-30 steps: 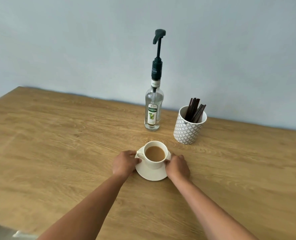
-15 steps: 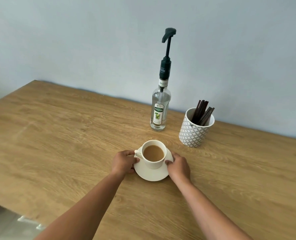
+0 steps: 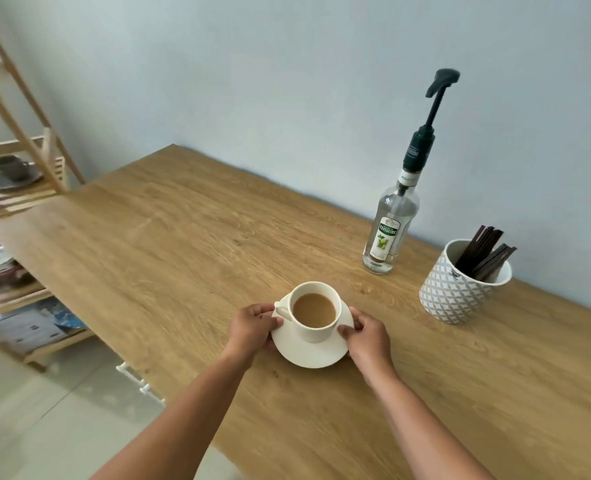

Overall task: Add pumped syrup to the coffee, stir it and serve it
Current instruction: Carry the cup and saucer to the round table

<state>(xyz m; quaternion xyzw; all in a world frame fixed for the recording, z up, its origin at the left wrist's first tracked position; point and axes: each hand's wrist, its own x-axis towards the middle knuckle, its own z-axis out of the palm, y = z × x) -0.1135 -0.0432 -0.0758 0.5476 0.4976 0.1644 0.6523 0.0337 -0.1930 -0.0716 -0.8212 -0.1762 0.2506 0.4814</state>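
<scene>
A white cup (image 3: 316, 332) of milky coffee stands on a white saucer (image 3: 313, 356) on the wooden table (image 3: 183, 258). My left hand (image 3: 252, 329) grips the saucer's left rim, near the cup's handle. My right hand (image 3: 368, 336) grips the right rim. A clear syrup bottle (image 3: 389, 230) with a dark pump on top stands upright behind the cup, to the right. A patterned white holder (image 3: 456, 292) with several dark stir sticks (image 3: 484, 254) is at the right.
The table meets a pale wall at the back; its left edge drops to a tiled floor (image 3: 44, 410). A wooden shelf rack (image 3: 20, 202) with dishes stands at the far left.
The view has swung left, so the shelf rack and floor now show. Both hands stay on the saucer; cup and saucer sit slightly farther left of the bottle.
</scene>
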